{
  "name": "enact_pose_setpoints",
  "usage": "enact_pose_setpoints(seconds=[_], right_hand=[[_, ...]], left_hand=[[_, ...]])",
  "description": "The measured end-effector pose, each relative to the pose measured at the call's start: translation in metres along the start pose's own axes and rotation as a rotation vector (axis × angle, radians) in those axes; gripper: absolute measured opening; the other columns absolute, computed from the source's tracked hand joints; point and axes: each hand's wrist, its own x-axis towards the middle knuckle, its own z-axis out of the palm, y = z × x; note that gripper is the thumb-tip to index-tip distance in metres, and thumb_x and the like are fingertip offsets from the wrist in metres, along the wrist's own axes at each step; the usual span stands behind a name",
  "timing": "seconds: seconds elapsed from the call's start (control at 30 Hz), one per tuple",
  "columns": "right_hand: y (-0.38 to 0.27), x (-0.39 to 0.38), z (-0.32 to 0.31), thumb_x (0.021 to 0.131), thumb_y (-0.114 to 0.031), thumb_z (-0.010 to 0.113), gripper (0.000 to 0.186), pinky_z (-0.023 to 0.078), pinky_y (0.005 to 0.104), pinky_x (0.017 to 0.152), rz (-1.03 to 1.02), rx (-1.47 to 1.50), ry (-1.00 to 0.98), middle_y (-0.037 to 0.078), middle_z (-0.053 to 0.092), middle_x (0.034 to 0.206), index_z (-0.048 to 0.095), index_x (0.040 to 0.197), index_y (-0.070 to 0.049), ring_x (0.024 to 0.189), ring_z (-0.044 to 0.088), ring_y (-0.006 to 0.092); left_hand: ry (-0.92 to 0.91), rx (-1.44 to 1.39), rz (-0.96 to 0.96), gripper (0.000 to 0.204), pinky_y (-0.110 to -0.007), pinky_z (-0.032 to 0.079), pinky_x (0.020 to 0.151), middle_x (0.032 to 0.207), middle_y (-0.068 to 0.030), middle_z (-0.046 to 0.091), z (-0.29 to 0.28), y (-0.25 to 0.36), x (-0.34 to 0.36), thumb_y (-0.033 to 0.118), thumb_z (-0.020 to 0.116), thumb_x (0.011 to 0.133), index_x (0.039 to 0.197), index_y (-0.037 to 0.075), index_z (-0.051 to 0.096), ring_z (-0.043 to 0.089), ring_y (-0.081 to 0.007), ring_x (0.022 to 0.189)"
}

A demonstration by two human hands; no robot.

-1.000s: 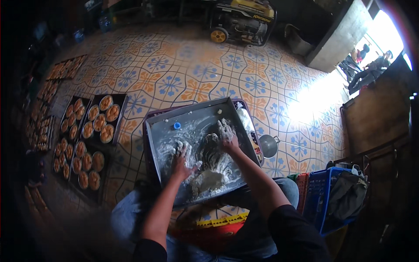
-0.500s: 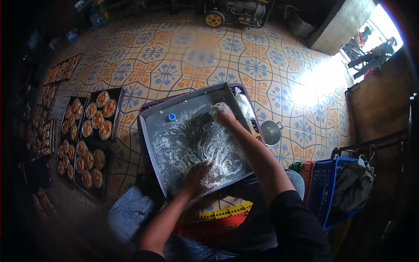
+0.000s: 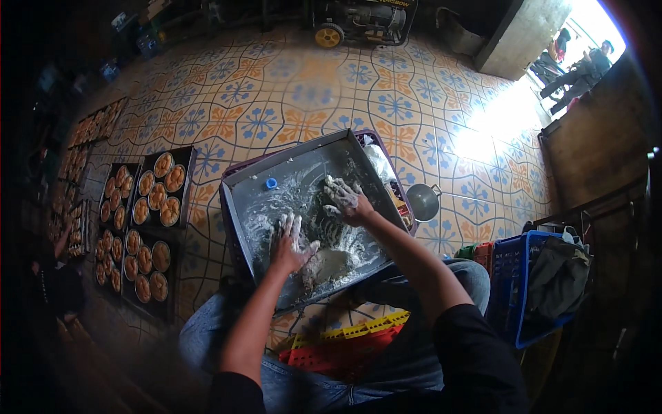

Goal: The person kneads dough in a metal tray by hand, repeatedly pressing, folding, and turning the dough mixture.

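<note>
A square grey metal tray (image 3: 249, 261) sits tilted in front of me, its bottom smeared with white flour (image 3: 353, 261). My left hand (image 3: 292, 247) lies spread over the tray's middle, fingers coated white. Further right, my right hand (image 3: 347, 201) rests with fingers apart and floury, near the tray's right side. Neither hand holds anything. A small blue cap (image 3: 271, 183) lies in the tray's far left part. Beneath the tray shows the rim of a purple crate (image 3: 234, 168), with a white plastic bag (image 3: 378, 163) at its right edge.
Dark baking trays (image 3: 189, 157) with several round tins of pastries cover the floor at left, where another person (image 3: 58, 283) crouches. A metal pot (image 3: 423, 203) stands right of the tray. Blue crate (image 3: 514, 290) at right, red crate (image 3: 345, 350) between my legs, generator (image 3: 365, 26) at the back.
My left hand has moved forward and spread out. My right hand has come down from the far right corner, and its fingers have opened. Flour has been shifted over the tray's bottom.
</note>
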Motion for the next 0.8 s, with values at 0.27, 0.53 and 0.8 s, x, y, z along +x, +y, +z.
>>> enact_pose_setpoints(seconds=[0.27,0.53,0.8], right_hand=[[-0.009,-0.025,0.016,0.094,-0.032,0.055,0.036,0.043,0.0438,0.105,-0.455,0.245,0.092,0.016,0.063,0.127,0.066,0.121,-0.010,0.119,0.057,0.0367],[0.015,0.000,-0.017,0.094,-0.038,0.059,0.034,0.051,0.0463,0.084,0.012,0.315,0.091,0.021,0.066,0.101,0.070,0.103,-0.007,0.098,0.061,0.0413],[-0.023,-0.046,0.022,0.096,-0.034,0.058,0.033,0.047,0.0469,0.096,-0.322,0.278,-0.009,0.018,0.064,0.118,0.065,0.119,-0.011,0.103,0.059,0.0392]], left_hand=[[-0.255,0.019,0.041,0.085,-0.045,0.017,0.122,0.163,-0.0092,0.021,0.000,0.005,0.041,0.052,0.070,0.081,0.149,0.010,0.041,0.020,-0.0301,0.150],[0.077,-0.406,0.237,0.040,-0.040,0.049,0.100,0.122,-0.0161,0.066,0.006,-0.025,0.040,0.031,0.075,0.083,0.115,0.008,0.069,0.061,-0.0320,0.118],[0.023,-0.172,0.297,0.056,-0.038,0.040,0.110,0.138,-0.0143,0.057,0.017,-0.009,0.035,0.028,0.073,0.085,0.136,0.011,0.056,0.052,-0.0321,0.129]])
